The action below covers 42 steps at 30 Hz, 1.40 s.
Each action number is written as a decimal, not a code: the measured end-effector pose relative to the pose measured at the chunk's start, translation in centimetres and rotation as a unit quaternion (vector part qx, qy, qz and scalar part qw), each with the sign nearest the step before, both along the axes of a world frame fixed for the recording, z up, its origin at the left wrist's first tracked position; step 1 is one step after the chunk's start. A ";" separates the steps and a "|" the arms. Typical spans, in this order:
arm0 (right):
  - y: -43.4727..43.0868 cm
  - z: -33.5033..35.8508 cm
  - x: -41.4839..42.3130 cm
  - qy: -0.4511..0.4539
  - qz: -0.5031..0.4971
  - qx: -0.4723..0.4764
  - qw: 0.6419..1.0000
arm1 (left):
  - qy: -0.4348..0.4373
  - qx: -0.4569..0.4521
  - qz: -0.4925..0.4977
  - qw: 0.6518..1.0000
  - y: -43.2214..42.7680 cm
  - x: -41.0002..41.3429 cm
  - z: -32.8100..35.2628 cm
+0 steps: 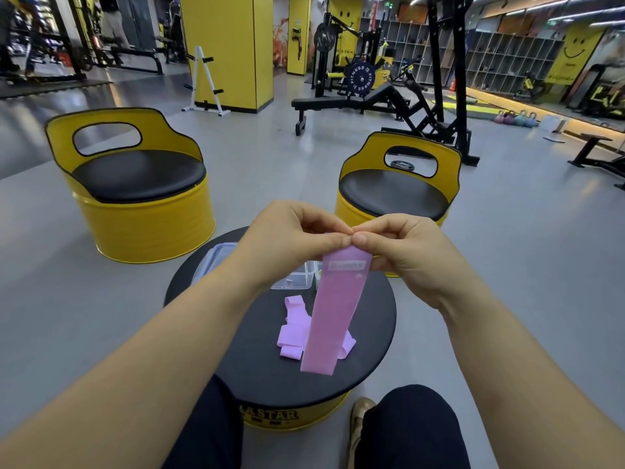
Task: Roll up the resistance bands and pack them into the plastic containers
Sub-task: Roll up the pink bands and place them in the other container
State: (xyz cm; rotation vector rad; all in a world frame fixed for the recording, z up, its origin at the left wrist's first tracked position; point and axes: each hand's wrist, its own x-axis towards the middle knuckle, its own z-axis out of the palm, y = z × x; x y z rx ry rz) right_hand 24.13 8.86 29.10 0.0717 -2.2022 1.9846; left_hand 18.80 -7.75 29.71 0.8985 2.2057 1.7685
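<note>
Two yellow barrel-shaped metal chairs [135, 187] [395, 187] stand beyond the round black surface [372, 319]. On it: two clear plastic containers [216, 262] [297, 277]. Pink stretchy bands: one held [333, 316], others heaped [294, 330], number unclear.

Scene is evenly and brightly lit by ceiling strip lights [527, 10], shadows are kept soft, straight lines are bowed at the edges by wide-angle distortion, and distant equipment is rendered slightly soft.

Your hands meet above the far half of the counter [368, 333], left hand [287, 238] and right hand [406, 252] pinching the top edge of a resistance band [333, 319] that hangs down between them. Behind it, loose bands [294, 330] lie on the counter. Farther back on the counter sit the plastic containers [297, 279], partly hidden by your left wrist. Beyond the counter stand two barrel chairs, one [135, 211] to the left, one [389, 194] to the right.
</note>
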 end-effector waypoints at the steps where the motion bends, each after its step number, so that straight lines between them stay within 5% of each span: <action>1: 0.0 0.0 0.0 -0.003 0.002 -0.002 1.000 | -0.012 0.005 -0.005 1.000 -0.1 0.0 0.0; 16: -0.5 0.0 0.0 0.011 -0.022 0.048 0.999 | -0.107 0.022 0.017 0.994 -0.3 -0.4 -1.1; 31: -0.6 -0.8 -0.1 0.044 -0.048 0.071 0.995 | -0.070 0.048 0.037 0.996 -0.1 -0.3 -1.6; 42: -1.0 -2.0 0.0 0.002 -0.058 -0.017 0.998 | -0.023 0.066 0.056 0.996 0.2 -0.1 -2.6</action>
